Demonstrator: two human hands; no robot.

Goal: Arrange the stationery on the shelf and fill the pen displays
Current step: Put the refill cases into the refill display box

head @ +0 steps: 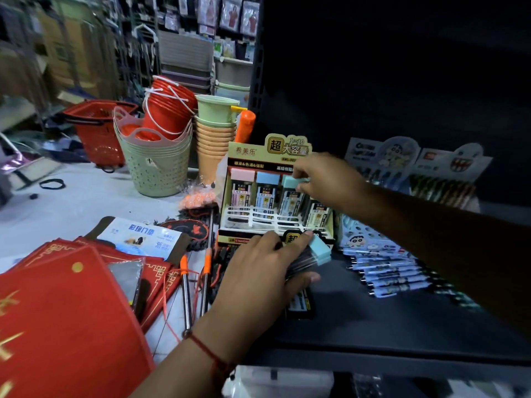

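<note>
Black metal shelf (373,326) carries a cream display box (270,196) at its left edge, with four refill cases standing in the white rack: one pink-capped (242,182), one blue-capped (267,185), one teal-capped (291,193), and a fourth dark one (317,214) partly hidden by the arm. The right hand (324,179) reaches over the box, its fingers pinching the teal cap of the third case. The left hand (258,271) rests on the shelf's front left part, fingers curled round a bundle of cases (310,258) with teal caps; how many I cannot tell. Another dark packet (300,304) lies under that hand. Toward the shelf's right side lie cartoon-printed pens (385,271) in a row, roughly eight, with two printed display cards (416,162) standing behind them. Left of the shelf, on the floor, lie red mats (57,311) and two orange-tipped metal rods (195,282); beyond stand stacked baskets (155,168), red buckets (166,110) and cups (215,139).
</note>
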